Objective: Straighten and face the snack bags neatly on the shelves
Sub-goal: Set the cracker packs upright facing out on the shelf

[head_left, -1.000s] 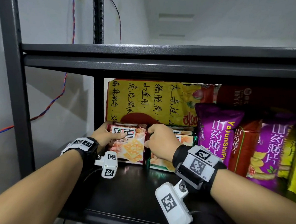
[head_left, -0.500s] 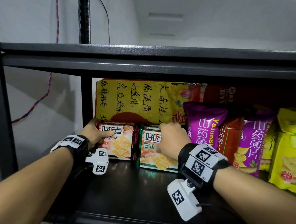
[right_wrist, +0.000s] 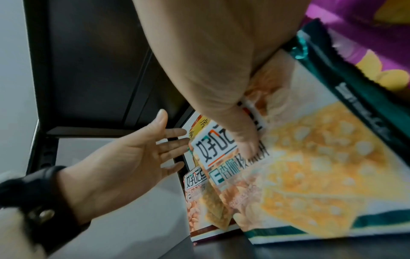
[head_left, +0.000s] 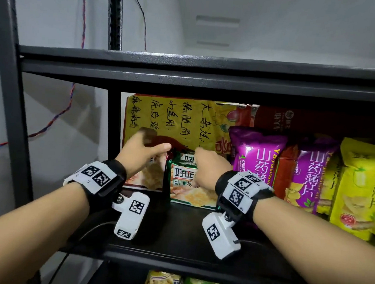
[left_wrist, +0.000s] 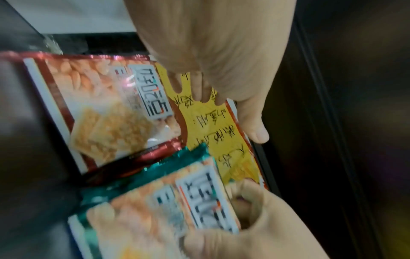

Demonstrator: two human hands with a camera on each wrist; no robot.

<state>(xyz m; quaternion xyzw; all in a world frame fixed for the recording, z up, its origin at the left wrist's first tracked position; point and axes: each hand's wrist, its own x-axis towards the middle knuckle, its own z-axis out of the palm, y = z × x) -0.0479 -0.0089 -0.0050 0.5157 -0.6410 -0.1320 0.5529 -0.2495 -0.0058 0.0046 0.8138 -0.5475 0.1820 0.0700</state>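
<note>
Shelf (head_left: 176, 240) front edge is bare; both forearms reach in over it at the left end.

Right hand (head_left: 209, 169) clamped on the green bag (head_left: 190, 192): thumb across the front label, fingers curled over the top edge behind it. Bag stands on the shelf, roughly upright, face out, slightly forward of its neighbour.

Left hand (head_left: 142, 154) spread, fingers straight, holding nothing. It sits above the red bag (head_left: 149, 179), apparently off it; contact can't be confirmed from the blurred wrist view. Red bag stands at the shelf's left end just beside the left rear post, touching the green one.

Right of these, purple bags (head_left: 255, 159) with a red-brown one between, then yellow bags (head_left: 359, 192) toward the right end, all upright. At the back edge, a big yellow bag (head_left: 172, 119) with handwriting leans behind the cracker bags.

Handling judgement:
- Cracker bags look light, film slick and glossy, contents brittle. No squeezing the middle.
- Best hold: top seam or side edges, thumb in front, fingers behind.
- Flat base is narrow, likely tips if let go early; nudge square against the neighbour.
- Puffed chip bags are soft, will spring back when pushed.
</note>
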